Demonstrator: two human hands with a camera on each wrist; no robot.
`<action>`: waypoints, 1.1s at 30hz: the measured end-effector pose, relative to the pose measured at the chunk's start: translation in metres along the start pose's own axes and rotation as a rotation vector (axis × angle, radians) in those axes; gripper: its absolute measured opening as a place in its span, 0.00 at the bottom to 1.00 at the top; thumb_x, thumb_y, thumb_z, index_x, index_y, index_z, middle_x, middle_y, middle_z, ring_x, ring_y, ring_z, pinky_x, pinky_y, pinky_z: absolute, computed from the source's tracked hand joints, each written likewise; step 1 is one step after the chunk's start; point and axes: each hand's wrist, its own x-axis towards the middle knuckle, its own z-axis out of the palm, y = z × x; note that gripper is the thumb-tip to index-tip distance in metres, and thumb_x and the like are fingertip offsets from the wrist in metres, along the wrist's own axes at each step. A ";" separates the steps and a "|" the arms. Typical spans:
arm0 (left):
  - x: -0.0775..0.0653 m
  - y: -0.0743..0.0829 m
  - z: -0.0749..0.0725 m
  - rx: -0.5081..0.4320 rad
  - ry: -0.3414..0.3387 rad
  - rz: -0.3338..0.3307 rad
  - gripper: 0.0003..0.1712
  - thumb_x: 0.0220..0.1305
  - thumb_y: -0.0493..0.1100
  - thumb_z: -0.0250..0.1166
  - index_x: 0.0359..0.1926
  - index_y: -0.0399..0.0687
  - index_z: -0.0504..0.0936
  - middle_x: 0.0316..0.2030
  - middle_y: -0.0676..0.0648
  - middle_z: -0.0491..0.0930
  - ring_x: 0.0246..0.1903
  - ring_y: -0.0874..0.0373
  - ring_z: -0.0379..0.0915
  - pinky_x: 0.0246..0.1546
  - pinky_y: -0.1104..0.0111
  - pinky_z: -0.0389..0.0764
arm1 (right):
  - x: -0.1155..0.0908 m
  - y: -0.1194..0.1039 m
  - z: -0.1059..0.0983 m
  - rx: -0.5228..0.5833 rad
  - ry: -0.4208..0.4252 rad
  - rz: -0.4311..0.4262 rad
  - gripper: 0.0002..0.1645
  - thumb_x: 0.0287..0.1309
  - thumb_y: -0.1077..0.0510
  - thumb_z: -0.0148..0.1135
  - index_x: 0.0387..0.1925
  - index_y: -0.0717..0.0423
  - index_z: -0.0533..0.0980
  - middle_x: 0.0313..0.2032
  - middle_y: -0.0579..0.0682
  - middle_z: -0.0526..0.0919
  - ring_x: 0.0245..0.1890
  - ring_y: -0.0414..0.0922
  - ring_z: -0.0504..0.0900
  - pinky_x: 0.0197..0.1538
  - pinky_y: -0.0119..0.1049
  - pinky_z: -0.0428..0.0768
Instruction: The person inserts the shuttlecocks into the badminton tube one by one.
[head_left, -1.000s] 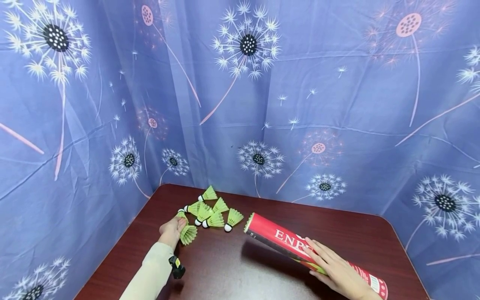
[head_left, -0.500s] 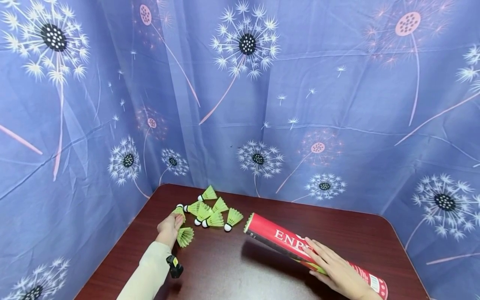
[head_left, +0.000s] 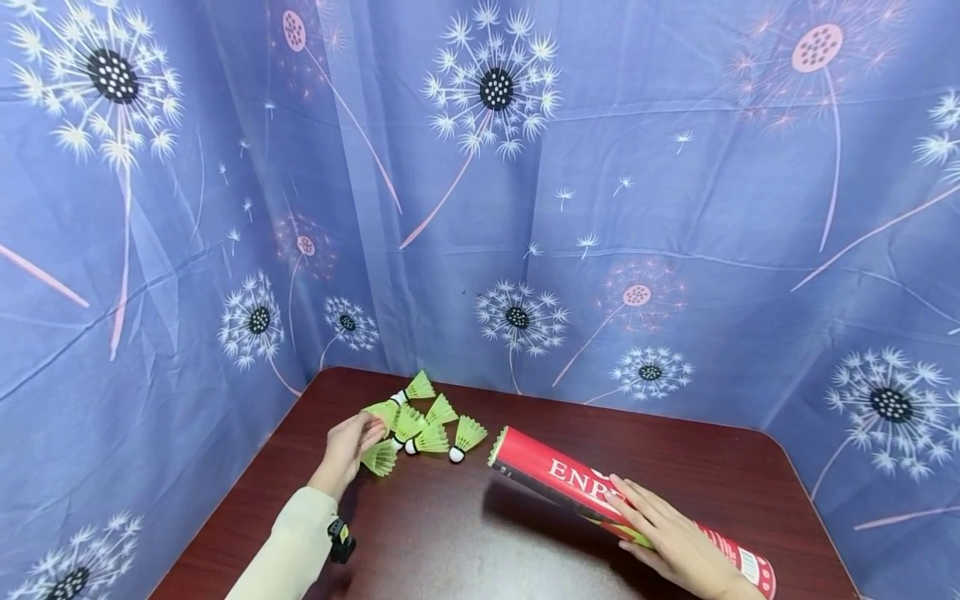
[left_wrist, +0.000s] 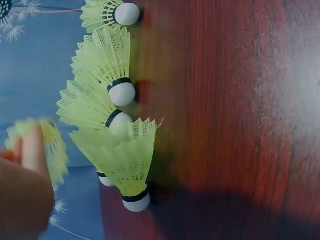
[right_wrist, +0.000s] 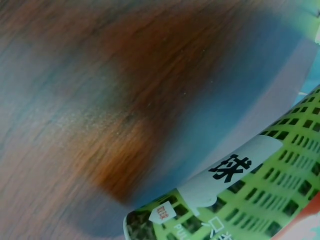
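My left hand [head_left: 348, 450] is at the left side of the shuttlecock pile. Its fingers pinch a yellow-green shuttlecock [head_left: 383, 412] by the skirt; a blurred skirt [left_wrist: 59, 155] shows at the fingertips in the left wrist view. A second shuttlecock [head_left: 380, 458] sits against the same hand, open end outward, its cork hidden. My right hand [head_left: 667, 533] grips a red shuttlecock tube [head_left: 547, 467] lettered ENP, fingers over the top and thumb along the near side. The tube slants, its mouth raised toward the pile. Its green printed side [right_wrist: 260, 185] fills the right wrist view's lower corner.
Several loose shuttlecocks [head_left: 431, 439] lie beside my left hand, one [head_left: 467, 436] slightly apart near the tube's mouth. They rest on a dark red-brown table [head_left: 435, 525] with rounded corners. A blue dandelion-print curtain [head_left: 450, 275] hangs behind it and at both sides.
My left hand first drew slightly left with the two shuttlecocks, then moved right and farther away, bringing them over the pile's left edge. The right hand and the tube have stayed still.
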 end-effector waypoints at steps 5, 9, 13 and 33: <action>-0.005 0.003 0.006 0.106 -0.222 0.006 0.08 0.67 0.29 0.51 0.42 0.27 0.75 0.30 0.43 0.82 0.34 0.57 0.83 0.46 0.65 0.80 | -0.003 0.000 0.001 -0.015 -0.028 0.016 0.38 0.68 0.36 0.46 0.68 0.56 0.65 0.67 0.59 0.65 0.67 0.47 0.62 0.69 0.23 0.49; -0.007 0.002 0.009 0.193 -0.373 0.027 0.07 0.68 0.29 0.51 0.40 0.32 0.76 0.30 0.45 0.82 0.35 0.57 0.83 0.48 0.61 0.80 | -0.002 -0.001 0.001 -0.008 -0.030 0.018 0.38 0.67 0.37 0.49 0.68 0.56 0.65 0.68 0.59 0.64 0.67 0.48 0.63 0.69 0.23 0.49; -0.008 0.000 0.011 0.259 -0.521 0.035 0.09 0.68 0.31 0.53 0.38 0.40 0.80 0.33 0.47 0.83 0.36 0.57 0.83 0.50 0.56 0.78 | -0.002 -0.002 0.000 -0.003 -0.036 0.019 0.38 0.65 0.38 0.54 0.68 0.57 0.64 0.68 0.59 0.64 0.67 0.48 0.62 0.69 0.23 0.48; -0.020 -0.014 0.032 0.473 -0.936 0.052 0.06 0.67 0.33 0.57 0.40 0.36 0.81 0.33 0.49 0.79 0.36 0.57 0.79 0.47 0.57 0.81 | 0.001 -0.010 0.002 -0.008 -0.059 0.025 0.47 0.53 0.43 0.70 0.69 0.55 0.63 0.69 0.56 0.63 0.66 0.45 0.62 0.68 0.20 0.48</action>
